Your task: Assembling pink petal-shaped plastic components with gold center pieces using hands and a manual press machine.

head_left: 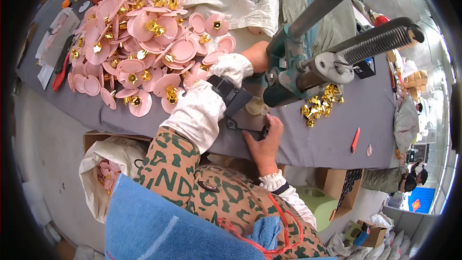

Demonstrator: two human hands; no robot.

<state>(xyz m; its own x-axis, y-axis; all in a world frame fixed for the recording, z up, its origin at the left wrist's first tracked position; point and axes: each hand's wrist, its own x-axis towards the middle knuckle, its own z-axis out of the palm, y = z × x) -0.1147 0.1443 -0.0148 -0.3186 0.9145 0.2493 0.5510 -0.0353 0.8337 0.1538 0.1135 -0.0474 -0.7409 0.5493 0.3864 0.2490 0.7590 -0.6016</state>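
A green hand press point(284, 72) with a long grey lever and a coiled spring stands on the grey-covered table. My left hand point(258, 57) reaches in at its left side; the press hides its fingers. In front of the base, my right hand point(267, 145) has thumb and fingers curled around a small dark part I cannot make out. A slim black piece with a ringed end point(233, 124) runs to these fingers. Just beyond the fingertips lies a pale translucent disc point(255, 107). Pink discs with gold fittings point(154, 43) form a large heap left of my left hand.
Small gold clips point(320, 106) lie piled right of the press, with a red-handled cutter point(355, 140) farther right. White sacks point(216, 0) rest behind. A sack of pink pieces point(113, 161) hangs below the table edge, and a green stool point(315, 202) stands beneath.
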